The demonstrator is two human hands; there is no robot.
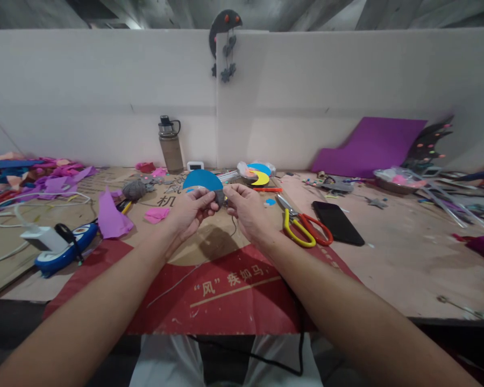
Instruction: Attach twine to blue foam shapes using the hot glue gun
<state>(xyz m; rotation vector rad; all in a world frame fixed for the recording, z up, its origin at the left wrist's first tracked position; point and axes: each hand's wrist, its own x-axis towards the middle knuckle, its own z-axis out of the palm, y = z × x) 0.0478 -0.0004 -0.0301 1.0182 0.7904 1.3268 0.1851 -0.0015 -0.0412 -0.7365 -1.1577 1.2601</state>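
Between thumb and fingers, my left hand (196,208) pinches a small dark grey felt piece (219,199). Close beside it, the thumb and forefinger of my right hand (248,209) are pressed together at a strand of grey yarn (234,227), which dangles below the fingers; the pinched part is hidden. Both hands are raised over the cardboard and red paper. Just behind the left fingers lies a blue felt circle (201,180). Scissors (300,221) with one yellow and one red handle rest right of my right hand.
A phone (337,222) lies beyond the scissors. Left are a grey yarn ball (134,189), pink felt (112,215) and a blue power strip (66,250) with cables. A bottle (170,145) stands by the white partition (105,80); a grey moon mobile (221,37) hangs there.
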